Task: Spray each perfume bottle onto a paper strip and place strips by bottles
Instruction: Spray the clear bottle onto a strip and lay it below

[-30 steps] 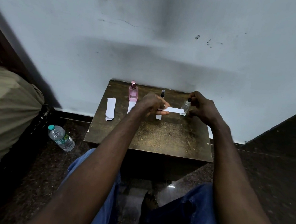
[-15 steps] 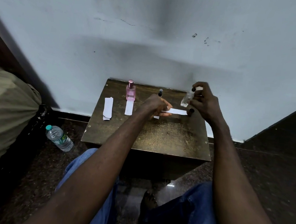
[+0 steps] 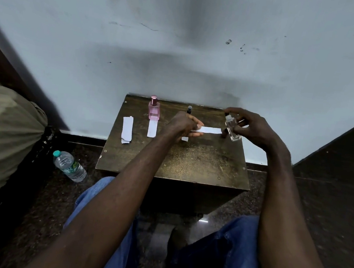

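My left hand [image 3: 183,125] pinches a white paper strip [image 3: 210,130] and holds it level above the small brown table [image 3: 201,160]. My right hand [image 3: 252,128] grips a clear perfume bottle [image 3: 232,127], tilted, its nozzle close to the strip's right end and my index finger over the top. A small black cap [image 3: 224,133] sits on the table by the bottle. A pink bottle [image 3: 154,108] stands at the back with a strip [image 3: 152,128] in front of it. A dark thin bottle [image 3: 188,109] stands behind my left hand; a strip end [image 3: 184,138] shows below that hand.
A stack of spare paper strips [image 3: 127,129] lies at the table's left. The wall rises right behind the table. A plastic water bottle [image 3: 69,166] lies on the dark floor to the left, beside an olive cloth bundle [image 3: 2,138]. My knees in jeans are below.
My right hand has lifted the clear bottle off the table, with its cap left on the table, and brought it down beside the strip's right end. My left hand keeps the strip nearly still.
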